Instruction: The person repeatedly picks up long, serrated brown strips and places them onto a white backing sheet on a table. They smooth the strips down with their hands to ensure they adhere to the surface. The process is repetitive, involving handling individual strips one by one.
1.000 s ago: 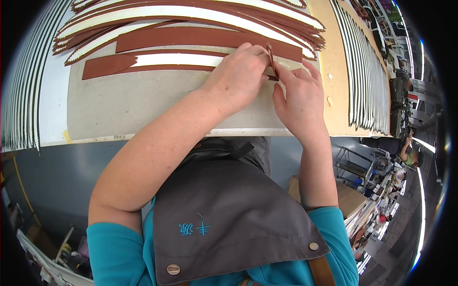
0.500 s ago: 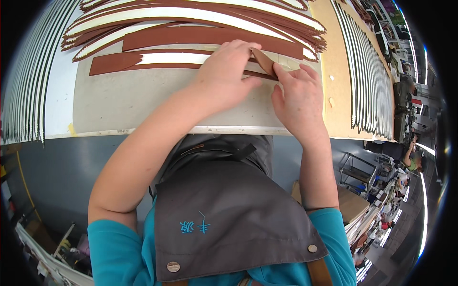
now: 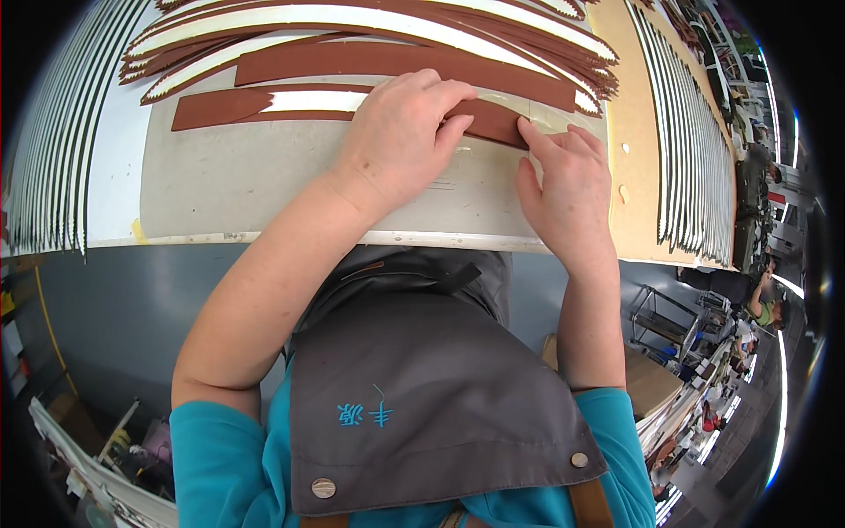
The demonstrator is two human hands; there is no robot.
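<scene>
A long brown leather-like strip (image 3: 220, 112) with a white middle lies crosswise on the grey work mat (image 3: 255, 176). Brown material covers the white at both its ends. My left hand (image 3: 396, 132) is over the strip, thumb and forefinger closed on the brown right-hand part (image 3: 497, 121). Part of the strip is hidden under that hand. At its right end, the forefinger of my right hand (image 3: 570, 180) touches the corner, while the thumb stays apart from it, over the mat. Just beyond lies a plain brown strip (image 3: 326, 63).
Brown-and-white strips (image 3: 352, 16) with jagged ends are heaped at the far side. Rows of thin dark-and-white strips stand at the left (image 3: 62, 132) and on the tan board (image 3: 629, 132) at the right. The table's front edge (image 3: 396, 238) runs before me.
The brown flap at the right end was raised and bent between my hands; now it lies flat. My left thumb has come in against the strip, and my right thumb sits lower.
</scene>
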